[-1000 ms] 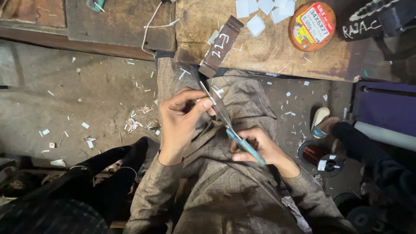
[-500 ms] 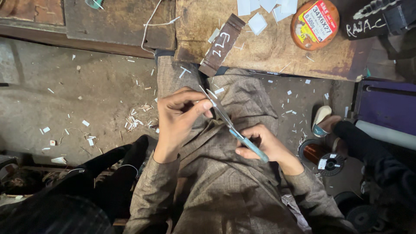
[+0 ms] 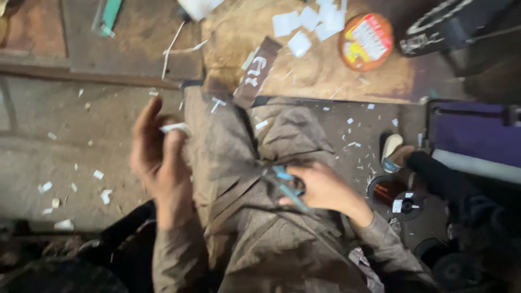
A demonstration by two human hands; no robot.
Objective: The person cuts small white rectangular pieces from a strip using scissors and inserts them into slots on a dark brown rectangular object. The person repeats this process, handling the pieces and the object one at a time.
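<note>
We observe the left hand (image 3: pixel 157 157) raised beside the left knee, its fingers closed on a small white strip (image 3: pixel 175 128) that shows at the fingertips; motion blur hides exactly how the strip is pinched. The right hand (image 3: pixel 323 190) rests on the lap, against the brown checked trousers (image 3: pixel 239 163), and is clamped on a pair of scissors (image 3: pixel 287 187) with blue handles; we see the handles at the knuckles and the blades angling down toward the wearer's body, but we cannot tell whether the blades are apart or together. The two hands are well apart, with the left thigh between them. We note white offcuts (image 3: pixel 76 187) scattered on the dusty floor to the left of the legs and finer scraps on the ground to the right. Ahead of the knees lies a worn wooden board (image 3: pixel 325 76) carrying a cluster of cut white squares (image 3: pixel 312 21), a round orange tin lid (image 3: pixel 366 42) and a dark strip with white marks (image 3: pixel 256 73), which overhangs the board's near edge. To the right of the right hand we record a spool of copper wire (image 3: pixel 388 191) on the floor, near another person's dark sleeve (image 3: pixel 439 176).
</note>
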